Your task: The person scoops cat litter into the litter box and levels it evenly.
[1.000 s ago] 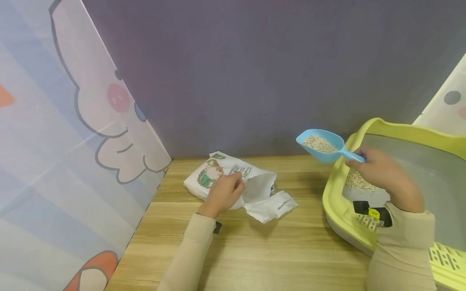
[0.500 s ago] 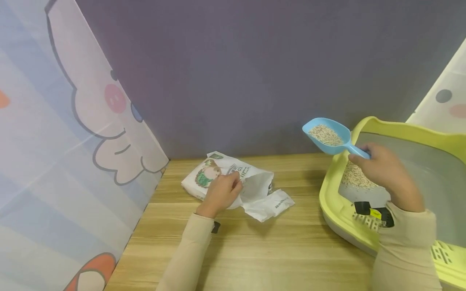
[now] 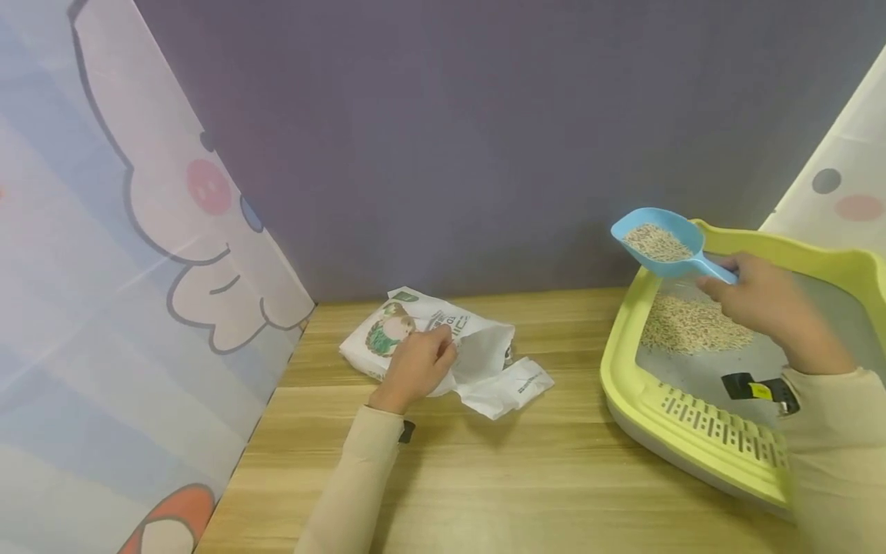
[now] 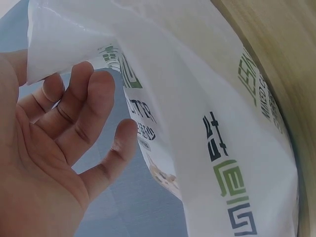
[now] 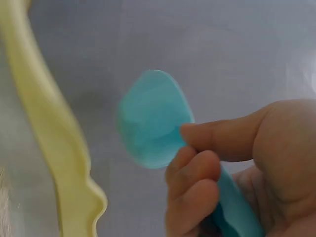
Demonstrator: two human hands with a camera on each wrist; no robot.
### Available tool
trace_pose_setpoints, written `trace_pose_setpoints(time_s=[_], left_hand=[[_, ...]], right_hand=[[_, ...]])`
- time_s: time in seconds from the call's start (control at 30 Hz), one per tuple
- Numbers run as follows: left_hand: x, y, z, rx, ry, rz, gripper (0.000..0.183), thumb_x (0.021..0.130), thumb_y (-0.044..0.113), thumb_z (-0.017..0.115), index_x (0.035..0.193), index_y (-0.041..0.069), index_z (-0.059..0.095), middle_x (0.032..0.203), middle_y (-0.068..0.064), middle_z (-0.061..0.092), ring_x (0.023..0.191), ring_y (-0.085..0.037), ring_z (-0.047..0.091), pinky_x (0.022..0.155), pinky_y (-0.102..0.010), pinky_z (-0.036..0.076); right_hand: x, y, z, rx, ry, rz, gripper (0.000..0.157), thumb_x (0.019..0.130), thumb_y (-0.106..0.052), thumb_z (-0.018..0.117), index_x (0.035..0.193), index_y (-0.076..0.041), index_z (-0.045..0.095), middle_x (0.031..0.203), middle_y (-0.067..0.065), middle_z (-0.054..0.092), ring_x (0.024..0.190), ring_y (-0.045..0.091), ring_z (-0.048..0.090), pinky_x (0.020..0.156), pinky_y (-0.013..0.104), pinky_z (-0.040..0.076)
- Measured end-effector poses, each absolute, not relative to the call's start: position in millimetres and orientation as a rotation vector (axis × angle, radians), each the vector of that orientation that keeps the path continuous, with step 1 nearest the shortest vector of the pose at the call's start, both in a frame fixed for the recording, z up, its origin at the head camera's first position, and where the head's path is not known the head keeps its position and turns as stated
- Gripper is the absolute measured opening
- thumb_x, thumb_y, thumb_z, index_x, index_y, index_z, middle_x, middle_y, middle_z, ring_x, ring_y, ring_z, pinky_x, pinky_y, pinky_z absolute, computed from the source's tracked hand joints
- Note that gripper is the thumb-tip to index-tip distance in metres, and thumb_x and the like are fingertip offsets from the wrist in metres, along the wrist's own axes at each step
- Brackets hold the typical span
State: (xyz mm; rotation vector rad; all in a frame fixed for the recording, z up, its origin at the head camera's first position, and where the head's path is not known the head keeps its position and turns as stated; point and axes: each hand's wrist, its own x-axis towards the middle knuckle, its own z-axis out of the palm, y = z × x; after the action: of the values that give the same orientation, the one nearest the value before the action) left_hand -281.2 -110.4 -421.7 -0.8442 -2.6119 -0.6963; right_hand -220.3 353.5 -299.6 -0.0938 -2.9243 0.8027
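Reaching over the wooden table (image 3: 484,492), we have our 2 hands busy well apart from each other. Nearest on the right, the yellow tray (image 3: 618,369) turns its slotted ledge (image 3: 723,427) toward us; anything poured short could land there or lodge in the holes.

A little farther, on the left, our left hand (image 3: 415,368) seems to pinch the edge of the white bag (image 3: 429,310) between thumb and index finger, though the tips are partly hidden; the other 3 fingers bend loosely beside it. The bag lies flat, its mouth gaping right and a loose flap (image 3: 508,388) drooping over the table. If we tugged that edge hard, the thin wall could rip further, and any litter inside could slide out.

Across to the right, a heap of pellets (image 3: 692,327) sits on the tray's floor. Beyond it, our right hand (image 3: 768,304) holds the blue scoop (image 3: 674,268) by its handle, thumb and curled fingers closing round it. The loaded bowl points left past the tray's far left rim; we cannot tell how high it hangs. Turning the wrist too early, or bumping that rim, would likely scatter its load outside.

Farthest stands the dark wall (image 3: 471,154), which a wide swing might knock.
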Motion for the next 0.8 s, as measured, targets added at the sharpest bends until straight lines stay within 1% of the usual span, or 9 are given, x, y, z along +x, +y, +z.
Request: trace_pose_setpoints(time_s=[0.07, 0.2, 0.3, 0.43, 0.53, 0.6, 0.67, 0.73, 0.8], left_hand=[[-281.3, -109.6, -421.7, -0.850, -2.607, -0.694, 0.026, 0.097, 0.019, 0.056, 0.074, 0.019, 0.044, 0.058, 0.009, 0.036, 0.052, -0.005, 0.035, 0.050, -0.022, 0.027], [-281.1, -109.0, -421.2, -0.847, -2.612, -0.685, 0.025, 0.097, 0.018, 0.056, 0.074, 0.019, 0.044, 0.058, 0.009, 0.037, 0.052, -0.005, 0.036, 0.050, -0.022, 0.027], [-280.8, -109.1, -421.5, -0.845, -2.618, -0.681, 0.025, 0.096, 0.018, 0.056, 0.074, 0.019, 0.045, 0.058, 0.010, 0.037, 0.052, -0.005, 0.036, 0.050, -0.022, 0.027], [-279.9, -109.5, -421.4, -0.844, -2.618, -0.686, 0.025, 0.095, 0.017, 0.056, 0.074, 0.018, 0.045, 0.058, 0.010, 0.036, 0.052, -0.005, 0.035, 0.050, -0.022, 0.027], [-279.1, -109.4, -421.1, -0.841, -2.614, -0.694, 0.025, 0.095, 0.017, 0.056, 0.073, 0.018, 0.044, 0.058, 0.010, 0.036, 0.052, -0.005, 0.035, 0.050, -0.023, 0.027], [-278.8, -108.9, -421.2, -0.840, -2.613, -0.698, 0.025, 0.095, 0.017, 0.056, 0.073, 0.018, 0.044, 0.058, 0.010, 0.036, 0.052, -0.005, 0.035, 0.050, -0.023, 0.027], [-278.8, -108.5, -421.7, -0.836, -2.615, -0.703, 0.025, 0.096, 0.017, 0.056, 0.074, 0.018, 0.044, 0.057, 0.009, 0.036, 0.051, -0.005, 0.035, 0.050, -0.023, 0.027], [-278.9, -108.2, -422.3, -0.831, -2.620, -0.702, 0.024, 0.096, 0.018, 0.056, 0.074, 0.018, 0.045, 0.057, 0.010, 0.036, 0.051, -0.005, 0.035, 0.050, -0.022, 0.027], [-279.1, -108.1, -423.0, -0.830, -2.624, -0.701, 0.023, 0.095, 0.018, 0.056, 0.074, 0.019, 0.045, 0.058, 0.010, 0.037, 0.051, -0.004, 0.035, 0.049, -0.022, 0.028]], right_hand=[[-222.1, 363.6, -299.7, -0.122, -2.906, 0.771, 0.042, 0.104, -0.036, 0.051, 0.106, 0.005, 0.055, 0.069, 0.004, 0.052, 0.056, 0.016, 0.045, 0.048, 0.035, 0.038], [-226.2, 383.8, -303.4, -0.167, -2.867, 0.719, 0.043, 0.104, -0.037, 0.051, 0.105, 0.005, 0.052, 0.072, 0.007, 0.050, 0.061, 0.019, 0.044, 0.051, 0.035, 0.037], [-230.3, 397.1, -309.0, -0.177, -2.854, 0.730, 0.046, 0.104, -0.036, 0.051, 0.112, 0.010, 0.051, 0.078, 0.011, 0.054, 0.065, 0.021, 0.046, 0.054, 0.035, 0.038], [-233.2, 409.7, -315.1, -0.183, -2.877, 0.775, 0.051, 0.105, -0.037, 0.048, 0.117, 0.013, 0.050, 0.085, 0.015, 0.056, 0.071, 0.023, 0.047, 0.058, 0.036, 0.038], [-234.5, 416.3, -316.6, -0.165, -2.887, 0.825, 0.048, 0.106, -0.035, 0.047, 0.110, 0.012, 0.050, 0.080, 0.010, 0.053, 0.066, 0.020, 0.045, 0.055, 0.035, 0.038], [-234.3, 420.8, -316.1, -0.145, -2.872, 0.861, 0.041, 0.106, -0.031, 0.049, 0.099, 0.009, 0.053, 0.071, 0.005, 0.048, 0.059, 0.017, 0.041, 0.051, 0.035, 0.036], [-232.9, 425.0, -314.8, -0.147, -2.863, 0.889, 0.037, 0.106, -0.029, 0.050, 0.092, 0.005, 0.053, 0.066, 0.001, 0.043, 0.055, 0.015, 0.039, 0.049, 0.034, 0.036], [-230.2, 430.1, -312.5, -0.168, -2.865, 0.889, 0.039, 0.106, -0.031, 0.050, 0.093, 0.006, 0.054, 0.066, 0.001, 0.045, 0.055, 0.015, 0.040, 0.049, 0.035, 0.036], [-227.7, 435.7, -310.5, -0.210, -2.868, 0.854, 0.045, 0.106, -0.033, 0.048, 0.102, 0.012, 0.053, 0.072, 0.006, 0.050, 0.058, 0.016, 0.042, 0.051, 0.035, 0.038]])
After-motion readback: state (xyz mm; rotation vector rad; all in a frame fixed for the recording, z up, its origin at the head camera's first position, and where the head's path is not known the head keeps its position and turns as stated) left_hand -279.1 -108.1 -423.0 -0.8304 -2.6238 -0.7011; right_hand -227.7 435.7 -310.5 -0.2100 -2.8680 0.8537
